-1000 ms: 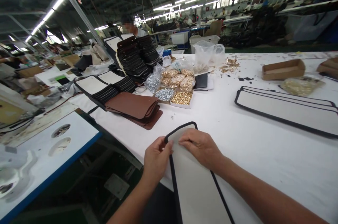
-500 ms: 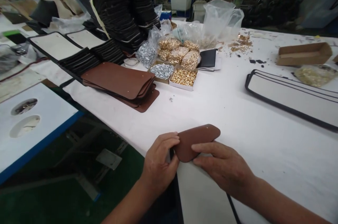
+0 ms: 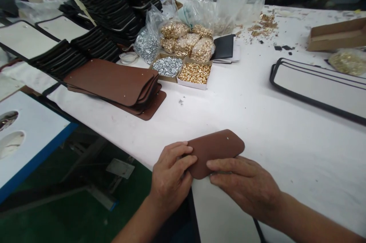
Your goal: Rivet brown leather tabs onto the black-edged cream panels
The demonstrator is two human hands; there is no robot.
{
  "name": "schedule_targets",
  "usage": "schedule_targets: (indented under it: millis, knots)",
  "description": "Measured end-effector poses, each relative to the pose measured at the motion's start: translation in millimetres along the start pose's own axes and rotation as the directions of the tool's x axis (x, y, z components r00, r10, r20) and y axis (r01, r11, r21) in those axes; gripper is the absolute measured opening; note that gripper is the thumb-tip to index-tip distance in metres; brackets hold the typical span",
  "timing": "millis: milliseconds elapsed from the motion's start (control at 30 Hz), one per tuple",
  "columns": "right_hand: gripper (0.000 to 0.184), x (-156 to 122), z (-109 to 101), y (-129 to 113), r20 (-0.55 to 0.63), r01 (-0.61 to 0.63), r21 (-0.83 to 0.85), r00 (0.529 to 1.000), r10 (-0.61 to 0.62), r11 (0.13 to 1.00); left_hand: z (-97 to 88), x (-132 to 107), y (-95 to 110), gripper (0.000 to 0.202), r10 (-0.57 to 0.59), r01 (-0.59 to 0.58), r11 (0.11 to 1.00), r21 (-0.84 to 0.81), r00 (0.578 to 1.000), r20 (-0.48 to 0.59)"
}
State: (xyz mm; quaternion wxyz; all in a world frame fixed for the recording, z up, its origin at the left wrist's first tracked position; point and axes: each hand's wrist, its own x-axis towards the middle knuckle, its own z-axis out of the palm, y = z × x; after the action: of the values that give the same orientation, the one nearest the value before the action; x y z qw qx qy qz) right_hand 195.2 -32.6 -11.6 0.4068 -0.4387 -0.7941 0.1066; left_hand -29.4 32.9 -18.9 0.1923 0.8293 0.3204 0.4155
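"Panel, held at the near edge of the bench. Its brown end appears turned over upon the pale length, which runs down toward the wearer."

"How should such a piece handle?"

"By judgement, light and thin: pliable, yet springy enough that a turned end would tend to open again. The brown face looks smooth and may slip slightly under dry fingers. It hardly seems fragile, though a sharp crease could mark it."

"Where is hold best taken?"

"Along the edges, near the rounded corners, with fingers on the brown face and the thumb beneath."

"And the state of each grip?"

"The left grip is clamped on the left side of the brown end, fingers over the face, thumb mostly hidden. The right grip is closed on the near edge; how firmly it presses cannot be told."

"Where does the panel lie relative to them?"

"The brown end lies between the hands, its far right corner reaching beyond them; the pale length passes between the wrists. A stack of similar brown pieces lies well apart, farther left."
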Motion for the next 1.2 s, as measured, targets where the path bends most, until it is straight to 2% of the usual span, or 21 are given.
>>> schedule_targets:
  millis: [267,500,700,800,867,933,1000,1033,1100,1200]
  knots:
    - [0.015,5,-4,-1,-0.010,-0.014,0.051,1.000,0.014,0.999,-3.4,2,-1,0.037,0.051,-0.053,0.998,0.042,0.998,0.041]
    - [0.015,9,-5,0,0.009,-0.001,0.091,1.000,0.000,0.996,-5.2,2,-4,0.037,0.077,-0.078,0.997,0.002,0.993,0.086]
    - [0.015,22,-6,3,0.013,-0.072,0.283,0.997,0.072,0.956,-9.4,9,0,0.032,-0.005,0.016,0.996,-0.093,0.994,0.109]
    - [0.012,38,-5,5,0.013,-0.102,0.359,0.994,0.104,0.928,-12.0,15,4,0.023,-0.165,0.180,0.971,-0.157,0.981,0.104]
    - [0.009,50,-2,4,0.011,-0.126,0.411,0.991,0.133,0.903,-14.1,20,7,0.016,-0.330,0.353,0.907,-0.231,0.934,0.135]
    - [0.006,59,4,3,0.012,-0.139,0.466,0.988,0.151,0.874,-16.6,24,10,0.014,-0.488,0.527,0.781,-0.336,0.850,0.200]
    - [0.006,65,12,2,0.008,-0.129,0.493,0.990,0.144,0.860,-19.0,26,13,0.019,-0.593,0.644,0.627,-0.439,0.760,0.267]
    - [0.007,66,16,2,0.003,-0.119,0.492,0.991,0.136,0.863,-19.9,27,14,0.021,-0.622,0.674,0.556,-0.486,0.725,0.295]
    - [0.010,66,24,5,-0.016,-0.091,0.453,0.994,0.110,0.887,-21.1,26,14,0.024,-0.650,0.694,0.441,-0.569,0.684,0.331]
    - [0.014,65,32,9,-0.038,-0.056,0.385,0.996,0.076,0.921,-21.3,22,10,0.026,-0.638,0.686,0.314,-0.656,0.664,0.389]
